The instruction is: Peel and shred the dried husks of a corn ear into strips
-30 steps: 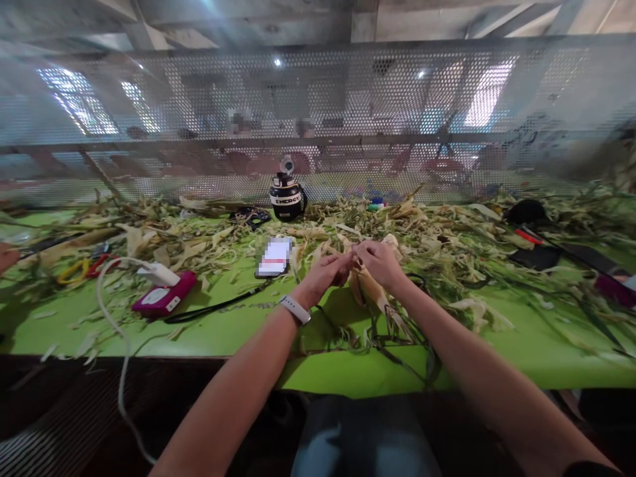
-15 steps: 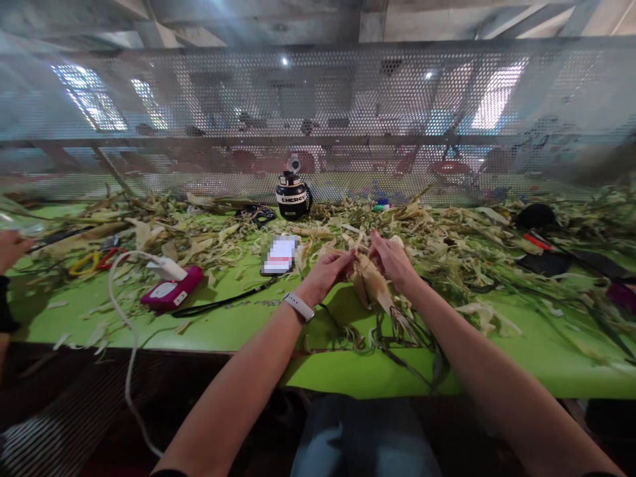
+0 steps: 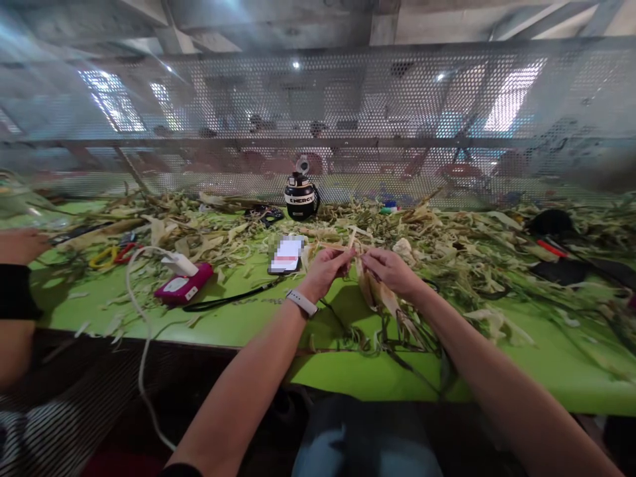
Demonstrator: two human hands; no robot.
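Observation:
Between my hands hangs a bundle of dried corn husks point(image 3: 387, 297), pale at the top and darker and stringy at its lower end. My left hand point(image 3: 328, 268), with a light watch band at the wrist, pinches the top of the husks between thumb and fingers. Close beside it, my right hand point(image 3: 390, 270) is closed on the same husks with thumb and fingertips together. A narrow pale strip pokes up above the fingertips. Exactly how the strips cross there is too small to tell.
Loose husk scraps cover the green table point(image 3: 248, 324). A phone point(image 3: 287, 255), a magenta power block point(image 3: 183, 285) with a white cable, scissors point(image 3: 104, 256) and a black bottle point(image 3: 301, 199) lie or stand around. Another person's hand point(image 3: 22, 246) is at the left. A perforated screen point(image 3: 348, 99) stands behind.
My right hand has come down and closer to my left hand at the husk top. The view has turned slightly left, bringing more of the other person's arm in.

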